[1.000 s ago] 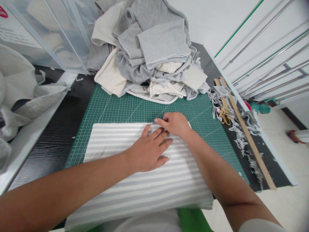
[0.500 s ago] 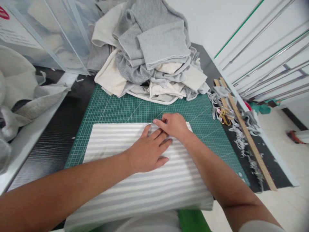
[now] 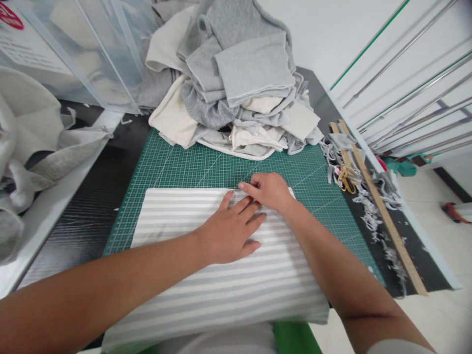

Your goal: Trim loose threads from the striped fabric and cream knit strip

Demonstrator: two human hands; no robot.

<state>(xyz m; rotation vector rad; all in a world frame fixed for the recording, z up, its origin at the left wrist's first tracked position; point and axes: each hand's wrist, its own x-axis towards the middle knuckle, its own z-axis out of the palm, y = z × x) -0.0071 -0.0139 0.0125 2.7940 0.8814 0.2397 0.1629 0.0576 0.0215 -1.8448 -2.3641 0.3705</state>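
Note:
A white-and-grey striped cloth (image 3: pixel 177 216) lies flat on the green cutting mat (image 3: pixel 177 157), its near end hanging over the table edge. My left hand (image 3: pixel 232 233) rests on the cloth with fingers spread, the index fingertip close to the far edge. Just right of it, my right hand (image 3: pixel 271 191) is closed at that same edge, thumb pointing left. From its thumb tip a thin dark sliver (image 3: pixel 236 189) sticks out along the edge; its kind is too small to make out, and the curled fingers hide the rest.
Grey and cream fabric pieces (image 3: pixel 236 78) are heaped at the back of the mat. On the right lie a wooden ruler (image 3: pixel 391 221), gold-handled scissors (image 3: pixel 346 179) and thread scraps (image 3: pixel 368 211). A translucent bin (image 3: pixel 110 54) and more cloth (image 3: pixel 29 113) stand left.
The whole view has shifted slightly to the right. Both hands keep nearly the same place on the cloth, and the thin sliver shows a little more plainly.

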